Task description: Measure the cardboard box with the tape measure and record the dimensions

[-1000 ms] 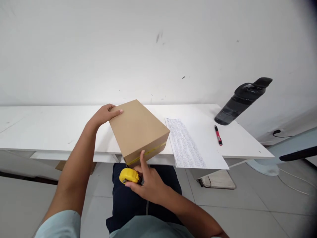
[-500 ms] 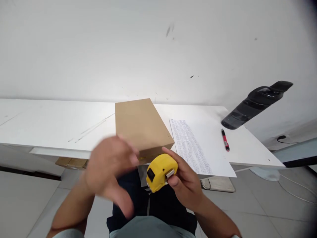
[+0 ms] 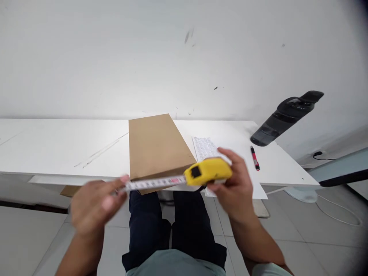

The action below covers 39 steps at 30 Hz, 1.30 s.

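Note:
My right hand [image 3: 234, 188] grips the yellow case of a tape measure [image 3: 211, 171]. Its white blade [image 3: 156, 183] is drawn out leftward, and my left hand [image 3: 97, 203] pinches the free end between thumb and fingers, slightly blurred. The stretched blade runs in front of the near side of a brown cardboard box [image 3: 158, 145]; whether it touches the box I cannot tell. The box lies on a white table [image 3: 63, 145], its near edge at the table's front edge.
Right of the box lies a handwritten sheet of paper [image 3: 205, 147], partly behind my right hand. Beyond it are a red and black pen [image 3: 255, 158] and a dark bottle [image 3: 283, 120] standing near the back. A white wall [image 3: 115, 57] closes off the rear.
My left hand has taken hold of the blade's end, and the blade now spans between both hands. The tape measure's case has moved up and right with my right hand.

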Tool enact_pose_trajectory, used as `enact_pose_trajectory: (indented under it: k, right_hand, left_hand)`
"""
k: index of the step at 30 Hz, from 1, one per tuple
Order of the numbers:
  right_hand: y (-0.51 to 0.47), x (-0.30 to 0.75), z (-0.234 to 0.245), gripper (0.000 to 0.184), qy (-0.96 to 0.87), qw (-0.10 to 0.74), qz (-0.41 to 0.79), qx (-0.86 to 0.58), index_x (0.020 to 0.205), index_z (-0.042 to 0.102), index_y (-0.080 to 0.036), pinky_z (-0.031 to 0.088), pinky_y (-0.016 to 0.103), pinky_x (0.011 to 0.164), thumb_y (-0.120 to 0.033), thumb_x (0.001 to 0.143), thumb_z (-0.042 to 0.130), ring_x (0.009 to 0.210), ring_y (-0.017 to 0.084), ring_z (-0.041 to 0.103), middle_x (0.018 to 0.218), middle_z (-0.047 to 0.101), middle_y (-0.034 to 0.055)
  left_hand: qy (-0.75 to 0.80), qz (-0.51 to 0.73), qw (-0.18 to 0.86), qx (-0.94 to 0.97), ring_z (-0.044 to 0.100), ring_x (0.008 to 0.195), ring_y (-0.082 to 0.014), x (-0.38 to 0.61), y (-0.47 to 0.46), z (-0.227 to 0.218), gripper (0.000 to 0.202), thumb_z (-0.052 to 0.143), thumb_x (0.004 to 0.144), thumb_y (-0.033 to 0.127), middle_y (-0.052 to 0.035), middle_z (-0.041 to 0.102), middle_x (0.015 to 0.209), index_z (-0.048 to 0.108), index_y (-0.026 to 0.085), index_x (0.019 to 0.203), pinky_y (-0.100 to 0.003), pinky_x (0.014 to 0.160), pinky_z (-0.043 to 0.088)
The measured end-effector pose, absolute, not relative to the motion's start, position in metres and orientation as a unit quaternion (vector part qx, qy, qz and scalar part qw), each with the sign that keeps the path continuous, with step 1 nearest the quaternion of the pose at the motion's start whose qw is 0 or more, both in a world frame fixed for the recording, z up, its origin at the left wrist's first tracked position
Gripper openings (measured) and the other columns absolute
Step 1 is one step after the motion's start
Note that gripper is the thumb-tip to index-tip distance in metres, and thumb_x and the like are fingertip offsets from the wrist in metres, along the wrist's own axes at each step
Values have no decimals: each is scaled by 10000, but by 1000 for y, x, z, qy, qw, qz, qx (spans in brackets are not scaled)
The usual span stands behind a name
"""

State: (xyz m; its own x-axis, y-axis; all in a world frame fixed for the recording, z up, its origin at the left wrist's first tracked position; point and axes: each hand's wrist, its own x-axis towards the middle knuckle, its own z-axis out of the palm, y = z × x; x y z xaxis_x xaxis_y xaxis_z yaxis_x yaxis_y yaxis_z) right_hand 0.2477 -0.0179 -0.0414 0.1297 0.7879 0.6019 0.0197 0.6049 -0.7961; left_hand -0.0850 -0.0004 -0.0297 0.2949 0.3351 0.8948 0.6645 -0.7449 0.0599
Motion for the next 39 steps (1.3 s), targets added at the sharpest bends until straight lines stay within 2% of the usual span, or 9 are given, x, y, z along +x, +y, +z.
enact_pose_trajectory:
  k: [3, 6, 10, 14, 18, 24, 32, 36, 39]
  right_hand:
    - [36, 282, -43, 495, -536, 739, 209, -351, 1305, 624, -376, 633, 364, 805, -482, 855, 800, 998, 229, 710, 1190, 696, 37]
    - [92, 303, -50, 530, -539, 718, 230, -375, 1371, 598, -387, 624, 353, 780, -529, 882, 746, 936, 200, 696, 1217, 692, 29]
    - [131, 298, -65, 637, -539, 687, 279, -401, 1429, 585, -348, 623, 314, 728, -579, 855, 740, 791, 151, 655, 1169, 703, 24]
    - [131, 278, -76, 662, -550, 659, 320, -400, 1472, 558, -353, 642, 338, 782, -578, 873, 726, 747, 139, 649, 1155, 701, 15]
    - [127, 272, -76, 657, -565, 648, 320, -397, 1489, 536, -369, 640, 361, 839, -580, 893, 714, 731, 142, 657, 1122, 692, 12]
    - [132, 277, -69, 642, -576, 628, 333, -403, 1466, 534, -401, 631, 358, 754, -609, 883, 707, 656, 126, 623, 1206, 667, 19]
    - [139, 274, -75, 763, -561, 640, 324, -412, 1493, 458, -372, 619, 349, 703, -674, 841, 714, 659, 136, 627, 1141, 666, 35]
    - [137, 272, -78, 877, -558, 643, 321, -415, 1582, 313, -376, 628, 352, 740, -670, 853, 703, 712, 155, 663, 1127, 682, 38]
    - [129, 279, -76, 834, -556, 655, 306, -411, 1579, 323, -380, 634, 354, 769, -626, 878, 701, 733, 157, 683, 1111, 695, 27]
  left_hand:
    - [-364, -512, 302, -717, 742, 776, -151, -115, 55, -38, 365, 734, 885, 170, 41, 812, 1011, 685, 307, 1219, -315, 698, 596]
    - [-432, -528, 212, -700, 745, 893, -165, -126, 105, -43, 152, 678, 955, 318, 34, 801, 1010, 747, 260, 1078, -311, 745, 607]
    - [-446, -510, 92, -730, 750, 1014, -197, -113, 124, -46, 251, 622, 987, 438, -31, 798, 1075, 752, 236, 1059, -341, 831, 627]
    - [-391, -450, 7, -803, 589, 1383, -244, -93, 109, -49, 416, 480, 1043, 511, -64, 688, 1392, 664, 264, 1322, -479, 1177, 487]
    - [-375, -428, -16, -822, 356, 1561, -266, -87, 99, -58, 568, 342, 1065, 579, -63, 525, 1577, 474, 292, 1538, -521, 1268, 355]
    - [-369, -419, 2, -829, 354, 1562, -257, -89, 102, -62, 554, 323, 1077, 557, -58, 509, 1591, 437, 313, 1561, -505, 1253, 357]
    - [-388, -456, 126, -791, 708, 1168, -202, -79, 115, -55, 281, 484, 1060, 288, -46, 761, 1254, 679, 274, 1261, -413, 1025, 520]
    - [-356, -453, 167, -800, 726, 1107, -198, -79, 124, -51, 249, 489, 1047, 215, -63, 780, 1185, 680, 243, 1204, -388, 951, 530]
    - [-355, -450, 172, -802, 712, 1110, -205, -81, 118, -46, 253, 478, 1049, 216, -69, 776, 1168, 675, 237, 1206, -389, 968, 523]
